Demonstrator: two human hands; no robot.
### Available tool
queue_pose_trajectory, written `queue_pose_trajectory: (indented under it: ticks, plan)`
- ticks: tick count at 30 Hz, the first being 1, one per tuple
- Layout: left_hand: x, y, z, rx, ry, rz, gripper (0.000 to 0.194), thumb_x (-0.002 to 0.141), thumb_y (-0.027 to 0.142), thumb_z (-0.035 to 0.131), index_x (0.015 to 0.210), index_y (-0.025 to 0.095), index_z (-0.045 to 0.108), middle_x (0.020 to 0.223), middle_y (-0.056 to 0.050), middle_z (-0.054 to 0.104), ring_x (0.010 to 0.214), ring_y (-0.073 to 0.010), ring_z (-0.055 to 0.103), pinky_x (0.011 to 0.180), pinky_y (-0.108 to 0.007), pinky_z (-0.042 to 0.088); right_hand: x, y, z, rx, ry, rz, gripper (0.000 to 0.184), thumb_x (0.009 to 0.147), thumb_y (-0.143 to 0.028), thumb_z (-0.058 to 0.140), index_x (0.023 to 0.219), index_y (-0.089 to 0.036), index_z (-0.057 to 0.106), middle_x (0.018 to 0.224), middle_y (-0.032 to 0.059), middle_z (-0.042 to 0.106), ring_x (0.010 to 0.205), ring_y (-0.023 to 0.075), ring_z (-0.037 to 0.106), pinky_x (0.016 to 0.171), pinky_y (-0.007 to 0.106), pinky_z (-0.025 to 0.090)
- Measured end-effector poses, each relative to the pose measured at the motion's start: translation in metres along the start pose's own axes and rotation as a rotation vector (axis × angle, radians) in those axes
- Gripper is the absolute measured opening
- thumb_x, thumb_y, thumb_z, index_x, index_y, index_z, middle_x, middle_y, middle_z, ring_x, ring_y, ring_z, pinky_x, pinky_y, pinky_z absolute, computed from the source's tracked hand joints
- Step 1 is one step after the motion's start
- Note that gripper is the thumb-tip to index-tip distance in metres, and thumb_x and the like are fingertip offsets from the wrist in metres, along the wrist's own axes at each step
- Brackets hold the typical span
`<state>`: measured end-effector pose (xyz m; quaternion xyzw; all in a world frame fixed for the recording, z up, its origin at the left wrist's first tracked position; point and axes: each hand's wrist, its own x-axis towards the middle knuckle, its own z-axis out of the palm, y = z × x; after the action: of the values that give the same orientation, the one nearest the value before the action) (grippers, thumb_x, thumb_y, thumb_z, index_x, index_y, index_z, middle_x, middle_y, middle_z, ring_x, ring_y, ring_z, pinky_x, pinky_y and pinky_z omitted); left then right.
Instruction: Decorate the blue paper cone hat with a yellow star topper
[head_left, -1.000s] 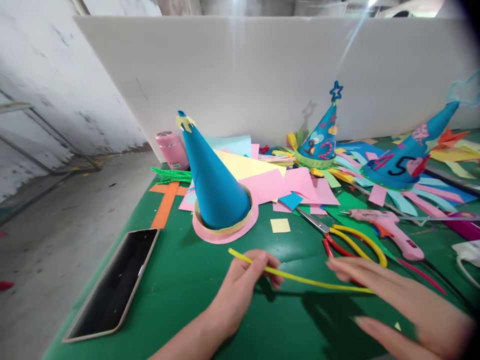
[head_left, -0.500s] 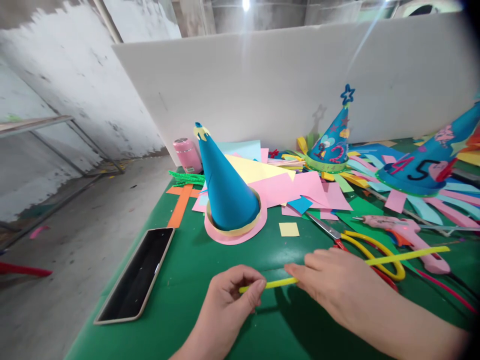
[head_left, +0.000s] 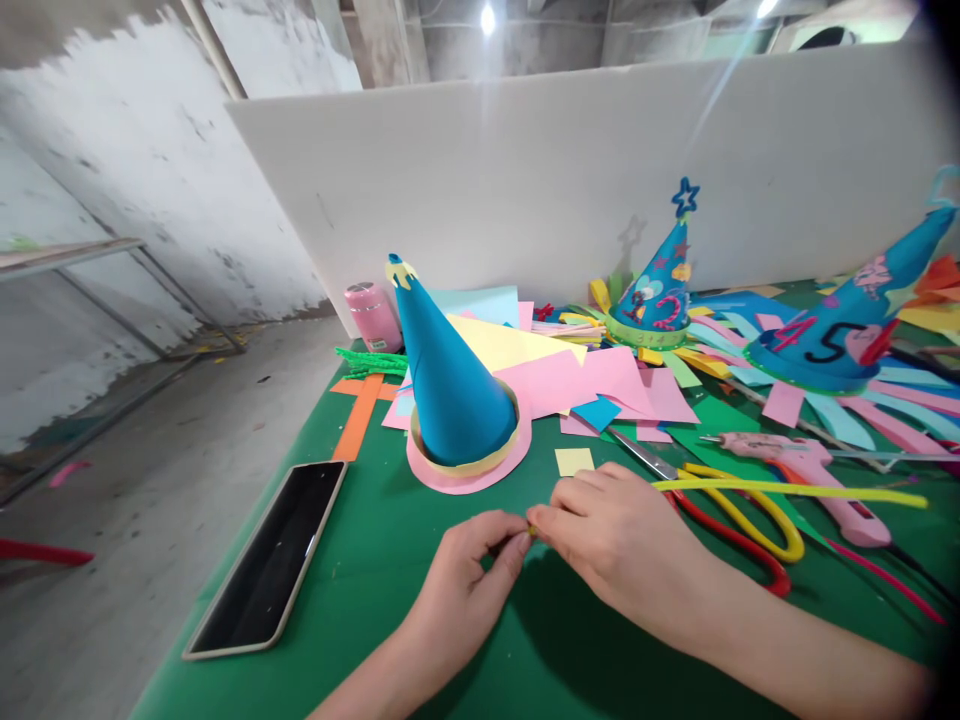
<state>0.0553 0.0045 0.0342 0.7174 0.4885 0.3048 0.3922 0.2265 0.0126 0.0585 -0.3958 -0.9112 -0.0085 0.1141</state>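
My left hand pinches one end of a yellow pipe cleaner between thumb and fingertips. Right beside it, my right hand grips the same pipe cleaner, fingertips meeting those of the left. Most of its length runs out behind the right hand, over the scissors and a pink glue gun. Only a speck of yellow shows between the fingertips. Beyond my hands, a blue paper cone hat with a pink brim stands on the green table, its tip wrapped in pale yellow paper.
A phone lies at the left. Green pipe cleaners and a pink flask are behind the hat. Paper sheets spread across the middle. Two decorated hats stand at the right, before a white board.
My right hand has slid left along the pipe cleaner until its fingertips meet the left hand's. The pipe cleaner's free part now extends farther right.
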Motion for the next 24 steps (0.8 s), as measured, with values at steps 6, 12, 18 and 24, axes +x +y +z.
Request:
queue_pose_trajectory:
  ticks: [6,12,18,24]
  plan:
    - [0.011,-0.012,-0.001,0.048,0.034,0.017,0.022,0.081,0.023,0.044,0.070,0.015,0.061,0.065,-0.001,0.059,0.058,-0.0130,0.049,0.054,-0.022,0.037,0.013,0.005,0.017,-0.005,0.040,0.044,0.016,0.086,-0.016,0.042,0.082,-0.022,0.056,0.073,-0.0002,0.056,0.072,0.0168,0.048,0.065,0.033,0.025]
    - [0.024,-0.023,0.003,0.159,0.032,0.058,0.025,0.083,0.023,0.040,0.072,0.014,0.062,0.064,-0.003,0.061,0.059,-0.0148,0.052,0.055,-0.024,0.039,0.015,0.014,0.034,0.053,0.116,0.083,0.016,0.086,-0.016,0.044,0.089,-0.024,0.058,0.075,-0.0008,0.057,0.073,0.0154,0.047,0.068,0.033,0.025]
    - [0.020,-0.043,0.010,0.306,0.176,0.203,0.018,0.080,0.019,0.047,0.086,0.017,0.064,0.076,-0.006,0.067,0.069,-0.0179,0.060,0.064,-0.026,0.044,0.015,0.025,0.036,0.088,0.159,0.139,0.015,0.085,-0.016,0.047,0.089,-0.025,0.059,0.079,-0.0006,0.059,0.075,0.0149,0.048,0.070,0.034,0.023]
    - [0.019,-0.058,-0.004,0.327,0.416,0.303,0.017,0.071,0.016,0.057,0.087,0.021,0.062,0.080,-0.004,0.068,0.072,-0.0186,0.063,0.067,-0.022,0.045,0.012,0.024,0.010,0.056,0.106,0.231,0.017,0.086,-0.020,0.043,0.081,-0.022,0.059,0.072,0.0004,0.059,0.073,0.0150,0.048,0.068,0.035,0.023]
